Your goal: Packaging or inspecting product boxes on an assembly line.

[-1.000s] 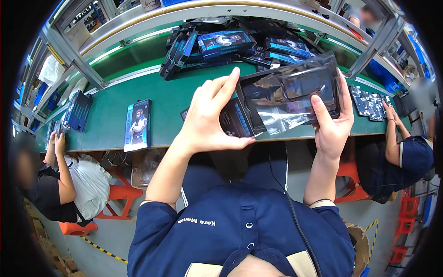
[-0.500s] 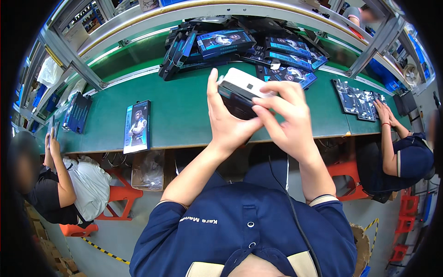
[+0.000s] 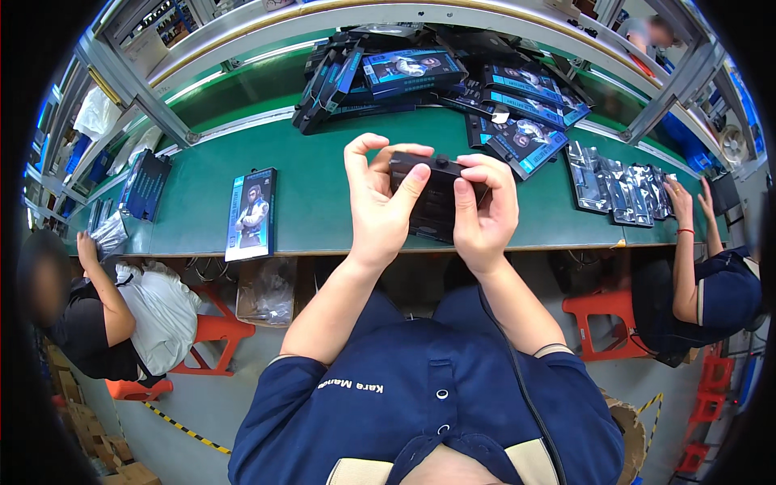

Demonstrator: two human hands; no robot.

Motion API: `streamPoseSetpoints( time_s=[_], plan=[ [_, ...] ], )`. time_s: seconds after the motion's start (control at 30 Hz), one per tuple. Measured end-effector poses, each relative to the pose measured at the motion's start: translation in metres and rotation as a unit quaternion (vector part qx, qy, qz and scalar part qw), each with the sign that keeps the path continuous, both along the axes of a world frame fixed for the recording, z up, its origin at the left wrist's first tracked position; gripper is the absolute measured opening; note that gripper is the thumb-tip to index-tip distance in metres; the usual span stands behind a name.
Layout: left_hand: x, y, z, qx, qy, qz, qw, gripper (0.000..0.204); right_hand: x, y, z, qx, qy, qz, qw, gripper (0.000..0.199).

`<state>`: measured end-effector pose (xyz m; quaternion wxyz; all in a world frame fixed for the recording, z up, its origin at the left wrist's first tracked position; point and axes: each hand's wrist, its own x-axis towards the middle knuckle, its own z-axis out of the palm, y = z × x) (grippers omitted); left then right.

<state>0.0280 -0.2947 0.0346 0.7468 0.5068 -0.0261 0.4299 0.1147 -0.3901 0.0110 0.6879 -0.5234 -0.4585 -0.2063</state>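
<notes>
At frame centre, above the green table (image 3: 323, 202) with a flat printed box (image 3: 251, 213) at left, the left hand (image 3: 380, 206) and right hand (image 3: 485, 214) both grip a black plastic tray (image 3: 432, 198), boxes piled (image 3: 453, 69) behind.

On the bench (image 3: 323, 218) we see a flat box (image 3: 251, 213) lying at the left, a heap of boxes (image 3: 436, 81) behind at the centre, and a row of plastic bags (image 3: 618, 179) at the right, before another person's hand (image 3: 677, 194).
</notes>
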Motion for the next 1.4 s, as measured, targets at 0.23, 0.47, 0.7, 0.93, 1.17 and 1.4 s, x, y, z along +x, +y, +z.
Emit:
streamPoseSetpoints(
  time_s=[0.23,0.47,0.7,0.93,1.17,1.4],
  plan=[
    [0.009,0.009,-0.011,0.090,-0.018,0.097,0.991,0.016,-0.001,0.008,0.007,0.056,0.109,0.124,0.985,0.021],
    [-0.019,0.031,-0.038,0.035,0.153,-0.236,0.959,0.104,-0.006,0.010,-0.015,0.003,0.221,0.192,0.956,0.048],
    [-0.081,0.049,-0.006,0.452,0.467,0.341,0.680,0.108,0.066,-0.002,-0.020,-0.447,-0.163,-0.393,0.787,0.081],
    [-0.159,0.204,-0.032,0.302,0.769,0.282,0.488,0.107,0.092,-0.054,-0.042,-0.445,0.005,-0.366,0.818,0.052],
    [-0.054,0.069,-0.029,0.695,0.368,0.115,0.608,0.114,0.051,-0.079,-0.051,-0.370,-0.175,-0.036,0.912,0.038],
    [-0.017,0.006,-0.046,0.788,0.180,0.082,0.584,0.058,0.146,-0.166,-0.074,-0.476,0.010,-0.471,0.742,0.041]
  ],
)
